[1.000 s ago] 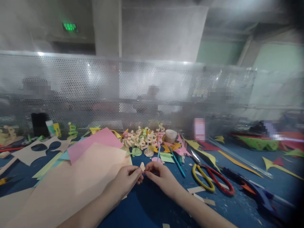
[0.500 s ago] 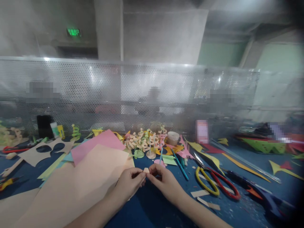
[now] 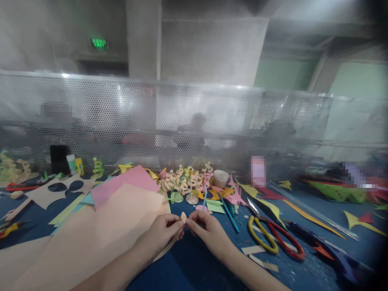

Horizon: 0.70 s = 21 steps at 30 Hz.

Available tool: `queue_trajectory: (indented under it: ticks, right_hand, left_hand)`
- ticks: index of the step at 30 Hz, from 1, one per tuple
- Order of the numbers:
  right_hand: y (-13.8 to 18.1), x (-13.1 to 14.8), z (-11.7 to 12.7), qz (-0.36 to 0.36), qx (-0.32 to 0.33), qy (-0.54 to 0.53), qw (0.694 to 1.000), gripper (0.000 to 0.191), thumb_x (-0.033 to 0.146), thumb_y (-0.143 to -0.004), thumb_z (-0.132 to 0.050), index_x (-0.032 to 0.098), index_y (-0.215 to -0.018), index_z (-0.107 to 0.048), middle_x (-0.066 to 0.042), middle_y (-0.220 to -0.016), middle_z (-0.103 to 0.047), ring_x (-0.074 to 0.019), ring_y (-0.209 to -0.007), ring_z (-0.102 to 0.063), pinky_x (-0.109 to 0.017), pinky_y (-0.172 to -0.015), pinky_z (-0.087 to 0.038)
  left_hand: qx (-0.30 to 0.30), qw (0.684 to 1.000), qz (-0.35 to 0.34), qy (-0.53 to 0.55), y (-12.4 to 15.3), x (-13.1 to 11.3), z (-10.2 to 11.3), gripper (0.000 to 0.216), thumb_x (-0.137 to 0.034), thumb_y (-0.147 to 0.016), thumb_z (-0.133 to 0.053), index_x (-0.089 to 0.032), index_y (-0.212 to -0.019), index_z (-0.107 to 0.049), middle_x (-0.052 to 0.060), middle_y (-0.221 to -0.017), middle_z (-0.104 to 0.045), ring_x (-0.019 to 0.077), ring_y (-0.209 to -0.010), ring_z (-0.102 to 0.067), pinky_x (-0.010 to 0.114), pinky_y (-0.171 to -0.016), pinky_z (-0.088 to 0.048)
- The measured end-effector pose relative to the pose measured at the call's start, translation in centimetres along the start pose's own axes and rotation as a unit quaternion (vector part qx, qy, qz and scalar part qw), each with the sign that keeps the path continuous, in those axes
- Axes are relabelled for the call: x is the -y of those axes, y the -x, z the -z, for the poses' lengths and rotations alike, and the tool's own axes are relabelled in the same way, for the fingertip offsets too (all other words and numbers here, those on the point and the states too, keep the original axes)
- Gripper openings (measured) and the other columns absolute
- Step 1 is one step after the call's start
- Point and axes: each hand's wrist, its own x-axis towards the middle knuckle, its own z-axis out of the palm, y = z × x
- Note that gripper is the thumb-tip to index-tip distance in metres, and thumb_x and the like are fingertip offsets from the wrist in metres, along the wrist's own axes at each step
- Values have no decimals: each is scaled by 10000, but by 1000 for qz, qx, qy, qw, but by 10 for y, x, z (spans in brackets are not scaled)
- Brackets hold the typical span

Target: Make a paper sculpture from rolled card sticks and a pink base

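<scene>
My left hand (image 3: 163, 232) and my right hand (image 3: 209, 230) meet over the blue table, fingertips pinched together. Between them is a small piece of pale peach paper (image 3: 183, 217), its tip pointing up; most of it is hidden by the fingers. Under my left wrist lies a large peach paper sheet (image 3: 121, 218), with a pink sheet (image 3: 127, 186) partly beneath it. Just beyond my hands stand several curly paper spirals (image 3: 182, 180) on round paper bases. A light blue stick (image 3: 205, 198) rises from a pink paper disc close to my right fingers.
Scissors (image 3: 266, 230) with one yellow and one red handle lie to the right, near paper strips (image 3: 257, 252) and a dark blue tool (image 3: 327, 246). A teal stick (image 3: 230, 214), a white cup (image 3: 221, 177) and a glue stick (image 3: 71, 163) are farther back. A perforated metal screen (image 3: 121, 113) closes off the far side.
The small paper piece has turned between my fingertips, from a flat-topped look to a pointed one. My hands stay together, and the view has shifted slightly.
</scene>
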Motion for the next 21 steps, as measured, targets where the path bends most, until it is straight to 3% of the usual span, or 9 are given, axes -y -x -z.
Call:
queue_trajectory:
  ticks: [3,9,15,21]
  right_hand:
    - [0,-3,-1,-3,-14,20,1000,231,398,-756,-518,187,-662,-518,22,-565,-504,-135,-545,-482,-248,-527,-384]
    - [1,-6,-2,14,-10,12,1000,201,353,-760,-531,179,-860,-542,-25,-741,-589,-168,-708,-554,-265,-610,-437]
    - [4,0,-3,31,-7,27,999,135,324,-764,-520,194,-729,-524,0,-687,-549,-150,-679,-536,-246,-606,-434]
    - [3,0,-3,9,-20,12,1000,109,280,-730,-528,193,-670,-501,12,-633,-515,-142,-624,-497,-246,-570,-393]
  left_hand:
    - [-6,1000,4,5,2,-1,-1,297,-414,-671,-550,-147,-540,-547,-36,-478,-479,109,-486,-416,223,-498,-297]
    - [-2,1000,-9,-7,1,4,0,310,-407,-678,-561,-144,-514,-550,-32,-467,-491,98,-455,-394,217,-471,-267]
    - [-2,1000,-9,-8,0,11,0,325,-407,-692,-558,-150,-494,-525,-54,-414,-438,74,-392,-320,212,-425,-221]
    - [22,998,-47,-19,1,5,-1,275,-394,-673,-590,-138,-575,-566,-29,-506,-500,108,-495,-442,220,-502,-329]
